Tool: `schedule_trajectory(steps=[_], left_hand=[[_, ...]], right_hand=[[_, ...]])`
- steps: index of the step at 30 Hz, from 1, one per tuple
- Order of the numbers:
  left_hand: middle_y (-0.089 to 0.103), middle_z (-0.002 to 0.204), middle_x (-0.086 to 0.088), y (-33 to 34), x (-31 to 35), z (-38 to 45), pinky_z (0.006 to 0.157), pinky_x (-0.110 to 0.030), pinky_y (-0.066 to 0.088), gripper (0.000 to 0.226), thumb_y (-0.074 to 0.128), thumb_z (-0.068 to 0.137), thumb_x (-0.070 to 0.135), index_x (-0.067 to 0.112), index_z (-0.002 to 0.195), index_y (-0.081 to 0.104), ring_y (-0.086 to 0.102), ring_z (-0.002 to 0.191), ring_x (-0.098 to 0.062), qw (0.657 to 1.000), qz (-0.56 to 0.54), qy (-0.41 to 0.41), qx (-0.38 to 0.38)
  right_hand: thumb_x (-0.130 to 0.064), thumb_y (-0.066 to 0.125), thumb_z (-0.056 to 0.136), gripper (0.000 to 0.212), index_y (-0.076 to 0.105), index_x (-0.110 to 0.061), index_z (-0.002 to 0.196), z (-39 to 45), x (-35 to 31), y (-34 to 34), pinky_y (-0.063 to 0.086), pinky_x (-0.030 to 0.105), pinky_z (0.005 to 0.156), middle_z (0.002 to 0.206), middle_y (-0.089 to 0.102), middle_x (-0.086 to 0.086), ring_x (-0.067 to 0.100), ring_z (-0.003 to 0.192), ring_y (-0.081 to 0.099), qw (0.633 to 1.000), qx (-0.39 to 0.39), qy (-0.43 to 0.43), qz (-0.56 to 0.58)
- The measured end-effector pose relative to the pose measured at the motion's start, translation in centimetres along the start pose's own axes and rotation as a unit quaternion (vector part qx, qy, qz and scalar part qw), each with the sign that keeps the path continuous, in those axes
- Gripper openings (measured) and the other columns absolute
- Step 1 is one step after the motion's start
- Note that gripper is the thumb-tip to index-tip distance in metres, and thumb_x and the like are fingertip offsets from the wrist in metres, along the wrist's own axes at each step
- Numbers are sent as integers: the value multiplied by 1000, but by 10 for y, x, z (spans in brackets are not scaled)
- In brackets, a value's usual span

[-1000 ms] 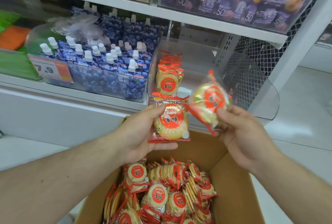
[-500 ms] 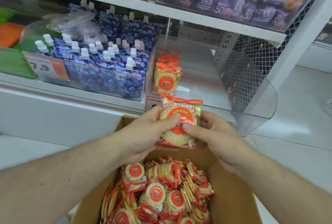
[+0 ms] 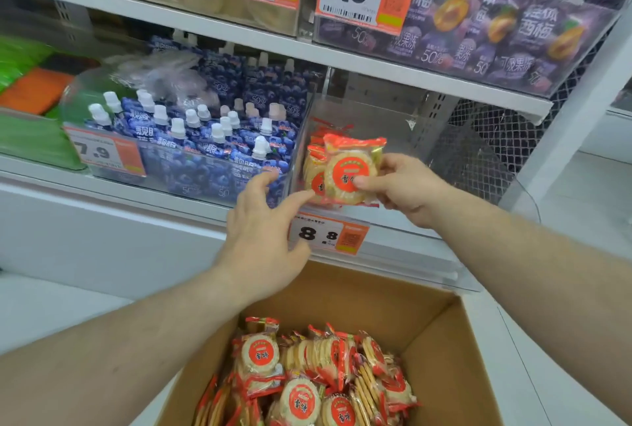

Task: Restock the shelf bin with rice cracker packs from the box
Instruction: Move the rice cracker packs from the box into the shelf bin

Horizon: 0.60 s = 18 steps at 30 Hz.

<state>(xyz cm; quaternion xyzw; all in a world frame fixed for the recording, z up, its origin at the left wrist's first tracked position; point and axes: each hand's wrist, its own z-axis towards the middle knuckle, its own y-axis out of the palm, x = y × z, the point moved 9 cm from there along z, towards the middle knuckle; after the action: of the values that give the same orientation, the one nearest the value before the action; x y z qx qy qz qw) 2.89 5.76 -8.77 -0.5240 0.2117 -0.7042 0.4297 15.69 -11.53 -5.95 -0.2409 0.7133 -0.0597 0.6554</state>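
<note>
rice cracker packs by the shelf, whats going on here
A person is restocking a clear shelf bin with rice cracker packs from a cardboard box below. The right hand pinches one pack upright at the bin's front, against the few packs already standing there. The left hand holds nothing, its fingers spread near the bin's front edge. The box holds many more packs, and most of the bin is bare.

Both bare forearms reach forward. The right hand (image 3: 405,188) is curled in a pinch, thumb in front. The left hand (image 3: 265,237) is spread, fingers loosely extended.
</note>
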Motion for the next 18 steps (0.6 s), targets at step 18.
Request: schedule_trajectory(steps=[18], left_hand=[[11,137,19,15,5,-4,109,-44,37,65,63,77,17,27,138,42,30,133,-22,996,-85,4,-39]], right_hand=[[-8,73,86,11,68,-4,96,36,27,61,56,33,69,93,73,11,23,82,69,979,-43,119,-158]])
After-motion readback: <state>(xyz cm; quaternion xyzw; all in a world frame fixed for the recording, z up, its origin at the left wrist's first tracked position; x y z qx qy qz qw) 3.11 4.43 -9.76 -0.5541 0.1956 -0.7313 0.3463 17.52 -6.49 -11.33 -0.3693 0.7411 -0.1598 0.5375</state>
